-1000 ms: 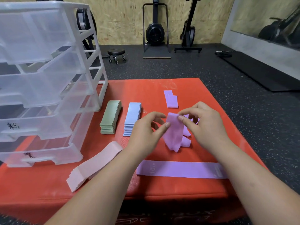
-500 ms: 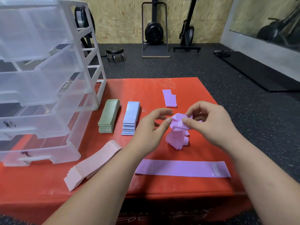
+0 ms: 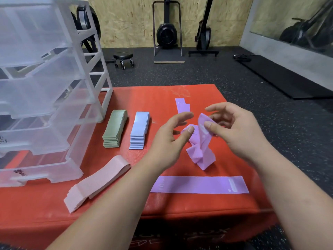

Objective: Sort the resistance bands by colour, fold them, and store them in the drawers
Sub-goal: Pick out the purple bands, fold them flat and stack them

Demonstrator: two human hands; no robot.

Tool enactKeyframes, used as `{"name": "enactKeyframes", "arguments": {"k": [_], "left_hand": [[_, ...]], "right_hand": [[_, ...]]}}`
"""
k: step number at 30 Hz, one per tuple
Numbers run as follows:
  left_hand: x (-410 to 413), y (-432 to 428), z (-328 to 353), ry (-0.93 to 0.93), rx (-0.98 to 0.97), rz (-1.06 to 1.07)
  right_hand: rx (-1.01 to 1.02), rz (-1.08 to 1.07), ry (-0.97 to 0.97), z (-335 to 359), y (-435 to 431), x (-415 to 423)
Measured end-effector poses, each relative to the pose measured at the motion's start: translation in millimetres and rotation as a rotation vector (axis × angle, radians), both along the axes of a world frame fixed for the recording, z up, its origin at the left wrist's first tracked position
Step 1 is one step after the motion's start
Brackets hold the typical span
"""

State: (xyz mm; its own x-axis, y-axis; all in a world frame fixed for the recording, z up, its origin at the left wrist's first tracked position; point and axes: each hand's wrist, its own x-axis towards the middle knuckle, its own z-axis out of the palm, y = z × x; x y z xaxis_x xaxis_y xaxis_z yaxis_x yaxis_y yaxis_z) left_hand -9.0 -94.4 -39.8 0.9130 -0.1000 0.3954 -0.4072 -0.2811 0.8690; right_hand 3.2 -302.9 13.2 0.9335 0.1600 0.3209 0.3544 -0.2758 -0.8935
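While a broad red padded vinyl mat (image 3: 162, 98) is being used as the work surface, a tall clear plastic drawer unit (image 3: 45, 87) is being kept on its far left part, with the drawers standing partly pulled out. Both forearms are being stretched forward over the middle of the mat. The left hand (image 3: 167, 141) is being held palm inward with its fingers loosely curved and spread, grasping nothing; only the thumb tip is being laid against a fold of the twisted lilac elastic resistance band (image 3: 201, 152). The right hand (image 3: 239, 130) is being held just opposite, and the band's upper loop is being pinched between its thumb and curled fingers, the lower end hanging down to the mat between the hands. Near the front edge, a long flat purple band (image 3: 198, 184) is being left stretched crosswise. A stack of folded pink fabric bands (image 3: 97, 183) is being kept at the left front, just beside the drawer unit. Beyond it, a stack of folded sage-green bands (image 3: 115, 130) and a stack of folded pale-blue bands (image 3: 139, 129) are being kept side by side. One small folded purple band (image 3: 182, 105) is being left behind the hands.
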Motion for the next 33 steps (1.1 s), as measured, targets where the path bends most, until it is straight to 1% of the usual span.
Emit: {"name": "enactKeyframes", "arguments": {"k": [4, 7, 11, 14, 16, 19, 22, 24, 28, 31, 33], "left_hand": [[2, -8, 0, 0.031, 0.029, -0.079], [4, -6, -5, 0.113, 0.101, -0.117], [9, 8, -18, 0.195, 0.265, -0.126], [13, 18, -24, 0.211, 0.383, -0.112], [13, 25, -23, 0.21, 0.426, -0.087], [11, 34, -20, 0.209, 0.429, -0.072], [11, 43, -18, 0.198, 0.411, -0.04], [10, 50, -17, 0.197, 0.439, -0.017], [6, 64, -22, 0.27, 0.472, -0.031], [-2, 70, -24, 0.339, 0.392, -0.029], [-10, 72, -23, 0.385, 0.289, -0.011]], "right_hand": [[0.043, 0.07, 0.016, 1, 3, -4], [0.182, 0.062, -0.008, 4, 1, -5], [0.323, -0.065, -0.025, 6, -14, -2], [0.336, -0.177, -0.001, -2, -30, 4], [0.315, -0.243, 0.047, -11, -40, 6], [0.331, -0.303, 0.134, -23, -55, 6], [0.414, -0.322, 0.203, -29, -68, 4], [0.469, -0.334, 0.231, -32, -77, 2], [0.455, -0.364, 0.298, -43, -90, 0], [0.405, -0.347, 0.379, -55, -94, -3], [0.378, -0.334, 0.415, -60, -92, -6]]}}
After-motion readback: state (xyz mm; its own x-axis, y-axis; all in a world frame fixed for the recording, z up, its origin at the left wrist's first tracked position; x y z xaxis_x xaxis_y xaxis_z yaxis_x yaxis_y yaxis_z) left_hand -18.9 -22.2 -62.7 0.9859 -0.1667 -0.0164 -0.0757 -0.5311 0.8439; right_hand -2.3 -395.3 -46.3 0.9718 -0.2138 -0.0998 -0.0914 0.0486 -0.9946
